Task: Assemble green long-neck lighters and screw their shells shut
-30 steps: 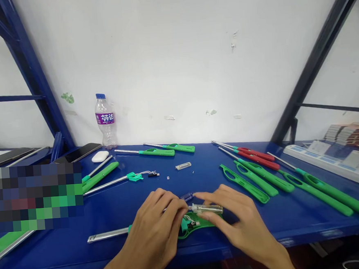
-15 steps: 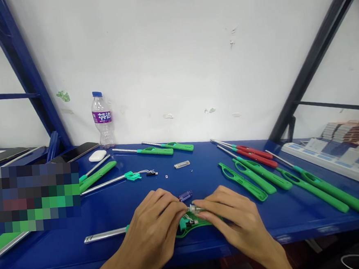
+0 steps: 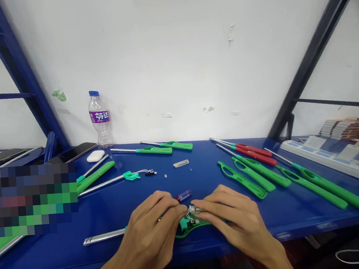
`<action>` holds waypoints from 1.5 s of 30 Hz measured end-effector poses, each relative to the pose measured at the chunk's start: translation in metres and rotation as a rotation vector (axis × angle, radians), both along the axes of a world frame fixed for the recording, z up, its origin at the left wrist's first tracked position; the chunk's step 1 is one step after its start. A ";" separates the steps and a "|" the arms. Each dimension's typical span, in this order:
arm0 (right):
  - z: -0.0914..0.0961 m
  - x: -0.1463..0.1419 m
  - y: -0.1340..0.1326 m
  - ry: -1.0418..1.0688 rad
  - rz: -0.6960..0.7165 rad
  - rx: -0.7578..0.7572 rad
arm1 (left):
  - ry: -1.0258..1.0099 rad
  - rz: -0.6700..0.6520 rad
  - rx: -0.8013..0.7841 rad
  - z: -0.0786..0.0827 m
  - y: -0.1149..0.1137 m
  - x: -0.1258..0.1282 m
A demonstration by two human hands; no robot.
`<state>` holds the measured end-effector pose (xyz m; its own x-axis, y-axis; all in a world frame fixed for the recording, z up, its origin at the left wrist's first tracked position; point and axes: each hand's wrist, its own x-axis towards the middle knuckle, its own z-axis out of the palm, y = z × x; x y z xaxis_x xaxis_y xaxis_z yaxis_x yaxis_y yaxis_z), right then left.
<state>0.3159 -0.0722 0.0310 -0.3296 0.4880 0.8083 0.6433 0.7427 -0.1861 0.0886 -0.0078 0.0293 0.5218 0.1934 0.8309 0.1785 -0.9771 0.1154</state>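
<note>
Both hands meet at the near edge of the blue bench [image 3: 296,220], low in the middle of the view. The left hand [image 3: 152,230] has its fingers curled narrow, thumb and forefinger pinched on the left end of a small clear part [image 3: 192,210]. The right hand [image 3: 239,220] pinches the same part from the right, its other fingers spread flat over the bench. The part sits just above an open green shell [image 3: 186,231], which lies on the bench under both sets of fingertips (thin wires and a teal piece show inside it). A metal tube [image 3: 103,237] runs out from the shell to the left, flat on the bench.

Just behind the fingertips lies a small purple tank [image 3: 184,195]. Further back are a clear tank [image 3: 181,163] and another tube with a teal piece [image 3: 130,176] and loose wires. To the right lie an empty green shell half [image 3: 242,180], several long green lighters [image 3: 324,186] and two red-handled ones [image 3: 254,151], all slanted the same way. A power strip [image 3: 325,158] lies at the far right. A water bottle [image 3: 99,119] stands against the wall at the left, near a white case [image 3: 95,156] and a phone [image 3: 76,152].
</note>
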 end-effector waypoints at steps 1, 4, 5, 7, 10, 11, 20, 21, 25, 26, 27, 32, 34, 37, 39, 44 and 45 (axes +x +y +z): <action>0.000 0.001 0.000 0.002 0.003 -0.001 | -0.005 -0.007 -0.004 0.000 0.000 0.000; -0.001 0.001 0.000 0.016 0.005 -0.005 | -0.003 -0.012 -0.019 -0.001 0.001 0.001; -0.001 0.001 0.000 0.022 0.007 -0.007 | -0.001 -0.017 -0.025 -0.001 0.001 0.001; 0.000 0.001 0.001 0.031 0.011 -0.008 | -0.006 -0.031 -0.035 0.000 0.000 0.001; 0.001 -0.001 0.001 0.054 0.012 -0.010 | -0.005 -0.030 -0.043 0.003 0.000 0.002; 0.002 -0.001 0.001 0.063 0.006 -0.013 | -0.007 -0.017 -0.045 0.004 0.000 0.002; 0.000 0.002 0.001 0.035 -0.031 -0.022 | -0.003 0.005 -0.156 0.006 0.001 0.002; -0.001 0.002 0.001 0.028 -0.030 -0.018 | 0.002 0.002 -0.159 0.006 0.001 0.002; -0.002 0.001 0.000 -0.014 -0.041 0.004 | 0.016 -0.005 -0.140 0.008 0.001 0.004; -0.002 0.001 0.000 -0.021 -0.041 0.006 | 0.018 -0.005 -0.132 0.008 0.001 0.004; -0.002 0.001 0.000 -0.023 -0.039 0.005 | 0.019 -0.003 -0.127 0.008 0.001 0.004; -0.002 0.001 0.001 -0.003 -0.064 -0.048 | 0.040 0.030 -0.112 0.003 0.000 0.001; -0.001 0.002 0.001 0.012 -0.102 -0.107 | 0.076 0.113 -0.076 -0.001 -0.002 -0.006; 0.000 0.004 0.001 0.040 -0.125 -0.220 | 0.138 0.248 -0.051 -0.006 -0.006 -0.025; 0.001 0.004 0.000 0.040 -0.126 -0.290 | 0.145 0.271 -0.055 -0.008 -0.008 -0.039; 0.003 0.007 -0.004 -0.039 -0.140 -0.369 | 0.159 0.220 -0.135 -0.006 -0.007 -0.052; 0.002 0.008 -0.005 -0.059 -0.143 -0.381 | 0.153 0.207 -0.159 -0.005 -0.006 -0.051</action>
